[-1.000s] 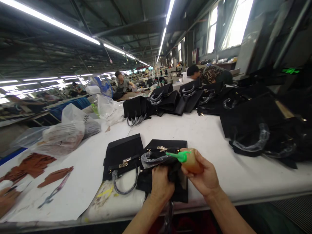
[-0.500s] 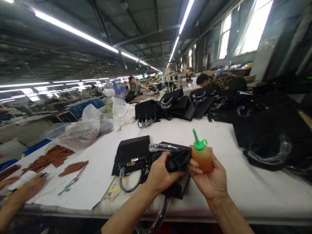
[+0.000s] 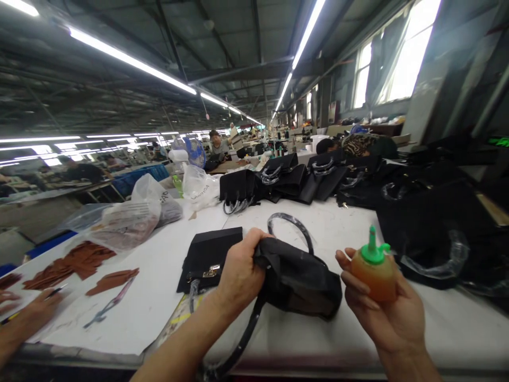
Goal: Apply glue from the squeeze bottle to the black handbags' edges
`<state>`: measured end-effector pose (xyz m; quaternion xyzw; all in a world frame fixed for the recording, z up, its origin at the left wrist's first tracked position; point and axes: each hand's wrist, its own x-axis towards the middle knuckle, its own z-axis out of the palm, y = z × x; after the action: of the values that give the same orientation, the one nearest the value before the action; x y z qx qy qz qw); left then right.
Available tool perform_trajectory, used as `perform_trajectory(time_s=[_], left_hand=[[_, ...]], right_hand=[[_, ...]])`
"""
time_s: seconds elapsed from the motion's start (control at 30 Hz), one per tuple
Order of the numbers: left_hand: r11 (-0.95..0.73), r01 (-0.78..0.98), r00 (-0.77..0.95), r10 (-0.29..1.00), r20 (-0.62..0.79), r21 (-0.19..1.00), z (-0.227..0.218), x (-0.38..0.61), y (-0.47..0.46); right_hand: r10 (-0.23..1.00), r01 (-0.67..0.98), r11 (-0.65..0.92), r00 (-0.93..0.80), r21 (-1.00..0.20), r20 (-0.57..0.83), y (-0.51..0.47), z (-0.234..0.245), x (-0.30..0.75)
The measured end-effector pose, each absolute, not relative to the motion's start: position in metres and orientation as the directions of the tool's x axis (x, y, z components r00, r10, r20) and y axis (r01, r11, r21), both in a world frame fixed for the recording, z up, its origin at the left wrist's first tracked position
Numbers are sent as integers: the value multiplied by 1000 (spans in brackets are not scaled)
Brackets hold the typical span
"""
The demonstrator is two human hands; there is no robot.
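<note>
My left hand [image 3: 243, 268] is closed on the edge of a black handbag [image 3: 302, 278], which is tilted over the white table. One plastic-wrapped handle of this bag arches up behind it, and another hangs down toward the table's front edge. In my right hand [image 3: 392, 313] is a squeeze bottle [image 3: 374, 276] of amber liquid with a green nozzle cap, held upright to the right of the bag and apart from it. A second black handbag [image 3: 214, 249] with a gold clasp lies flat, partly behind my left hand.
Black handbags [image 3: 284, 178] with wrapped handles line the back and right of the table [image 3: 345, 361]. Brown pieces [image 3: 75, 262], scissors [image 3: 107, 307] and plastic bags [image 3: 137, 209] lie left. A co-worker's hand [image 3: 43, 310] with a pen is at far left. Other people sit farther back.
My left hand has turned the handbag over, so one handle now stands up behind it. My right hand has moved right with the squeeze bottle, away from the bag.
</note>
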<state>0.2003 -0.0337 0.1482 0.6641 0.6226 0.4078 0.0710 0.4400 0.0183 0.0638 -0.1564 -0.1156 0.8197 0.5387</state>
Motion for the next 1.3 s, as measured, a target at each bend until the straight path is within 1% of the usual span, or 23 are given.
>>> perform_trajectory(time_s=[0.07, 0.17, 0.27, 0.43, 0.57, 0.7, 0.77, 0.93, 1.0, 1.07, 1.13, 1.2, 1.27, 1.3], left_hand=[[-114, 828, -116, 923, 368, 549, 162, 204, -23], [-41, 911, -99, 944, 315, 410, 175, 211, 0], [-14, 943, -85, 955, 283, 332, 180, 216, 21], [-27, 964, -40, 969, 245, 266, 178, 224, 40], [-50, 964, -7, 977, 213, 261, 170, 231, 49], [-64, 961, 2, 975, 221, 271, 167, 235, 57], [-56, 961, -8, 974, 228, 271, 168, 234, 61], [-43, 961, -16, 978, 210, 271, 172, 232, 70], [-60, 959, 2, 978, 206, 277, 172, 233, 72], [-99, 949, 37, 978, 205, 299, 170, 233, 73], [-171, 922, 106, 974, 200, 346, 169, 231, 71], [-252, 886, 193, 964, 184, 389, 166, 226, 67], [-314, 874, 289, 949, 123, 370, 162, 221, 61], [-339, 876, 333, 940, 79, 342, 159, 218, 58]], right_hand=[[934, -850, -356, -337, -388, -121, 15, 63, 440], [941, -858, -339, -320, -386, -114, 6, 64, 437], [946, -869, -322, -305, -376, -107, -5, 63, 435], [963, -847, -270, -232, -458, -138, -8, 64, 436], [972, -812, -234, -209, -534, -109, 2, 76, 433], [987, -833, -154, -158, -531, -38, 7, 80, 434], [992, -831, -115, -122, -544, -24, 3, 76, 437], [982, -759, -142, -186, -636, 3, -12, 69, 436], [969, -727, -180, -247, -663, 8, -11, 70, 432], [954, -699, -233, -300, -676, -18, -4, 72, 429], [953, -729, -264, -296, -631, -57, 5, 76, 431], [965, -815, -251, -254, -522, -67, 13, 83, 437], [978, -889, -199, -204, -413, -33, 16, 96, 446], [986, -908, -156, -164, -389, -12, 16, 103, 451]])
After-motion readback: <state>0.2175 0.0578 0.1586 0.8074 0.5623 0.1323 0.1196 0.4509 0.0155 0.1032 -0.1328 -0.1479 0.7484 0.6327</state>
